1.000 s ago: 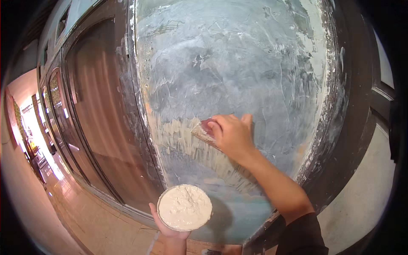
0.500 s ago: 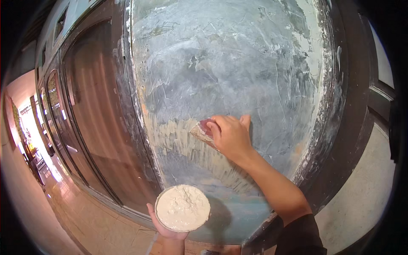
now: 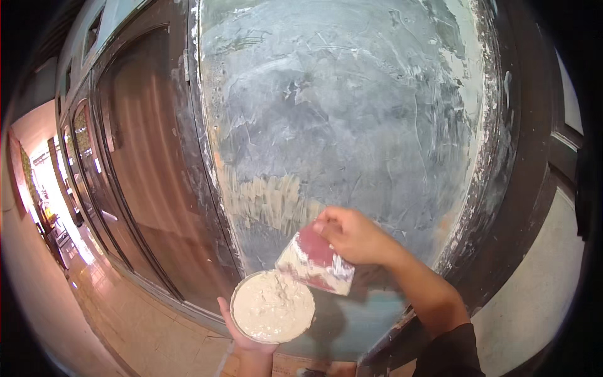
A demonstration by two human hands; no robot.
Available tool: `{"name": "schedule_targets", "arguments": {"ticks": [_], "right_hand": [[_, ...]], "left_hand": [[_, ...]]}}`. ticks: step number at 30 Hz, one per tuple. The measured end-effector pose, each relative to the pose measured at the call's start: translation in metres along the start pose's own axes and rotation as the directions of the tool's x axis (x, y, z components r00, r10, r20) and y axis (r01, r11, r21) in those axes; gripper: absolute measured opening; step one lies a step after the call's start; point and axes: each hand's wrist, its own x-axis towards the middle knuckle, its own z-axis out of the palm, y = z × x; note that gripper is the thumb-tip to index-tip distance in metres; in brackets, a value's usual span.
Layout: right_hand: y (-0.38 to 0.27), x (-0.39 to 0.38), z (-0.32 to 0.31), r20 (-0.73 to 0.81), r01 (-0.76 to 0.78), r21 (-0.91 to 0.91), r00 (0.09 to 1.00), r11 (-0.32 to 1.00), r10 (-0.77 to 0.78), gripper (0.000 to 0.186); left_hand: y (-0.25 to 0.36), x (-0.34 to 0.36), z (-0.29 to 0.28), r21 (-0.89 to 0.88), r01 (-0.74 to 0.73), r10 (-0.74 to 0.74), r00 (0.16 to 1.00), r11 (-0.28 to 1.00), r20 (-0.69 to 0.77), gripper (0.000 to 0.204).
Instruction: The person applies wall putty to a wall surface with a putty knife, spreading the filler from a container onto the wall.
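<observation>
My left hand point(image 3: 246, 339) is wrapped around the side and underside of a round bowl of cream-coloured putty point(image 3: 271, 308), held low before the wall. Between the fingers and thumb of my right hand point(image 3: 359, 237) is a flat reddish putty spreader point(image 3: 316, 251), its lower part smeared with whitish putty. The spreader's lower left corner overlaps the bowl's upper right rim in view; whether it touches I cannot tell. Behind both hands stands a grey-blue wall panel point(image 3: 352, 125) with a patch of streaky cream putty point(image 3: 267, 200) at its lower left.
Dark, paint-flecked wooden posts border the panel, one at left point(image 3: 196, 125) and another at right point(image 3: 502, 125). Left of it is a brown glazed door point(image 3: 141, 144). Tiled floor point(image 3: 138, 320) runs along the lower left toward a bright opening.
My right hand has come off the wall and down toward the bowl, turning the spreader so its putty-smeared face shows. My left hand and the bowl have barely moved.
</observation>
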Motion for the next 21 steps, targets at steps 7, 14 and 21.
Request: {"name": "schedule_targets", "arguments": {"ticks": [7, 14, 21], "right_hand": [[0.033, -0.006, 0.001, 0.273, -0.282, 0.024, 0.925, 0.959, 0.265, 0.031], [0.05, -0.022, -0.001, 0.297, -0.264, 0.085, 0.927, 0.961, 0.229, 0.03], [0.038, -0.036, -0.017, 0.026, -0.106, -0.007, 0.994, 0.994, 0.107, 0.032]], "left_hand": [[0.0, -0.004, -0.005, 0.143, 0.013, -0.02, 0.999, 0.99, 0.049, 0.1], [0.004, -0.011, -0.011, 0.147, 0.011, -0.005, 0.999, 0.989, -0.044, 0.097], [0.016, -0.026, 0.005, -0.107, 0.015, -0.02, 0.998, 0.994, -0.052, 0.096]]}}
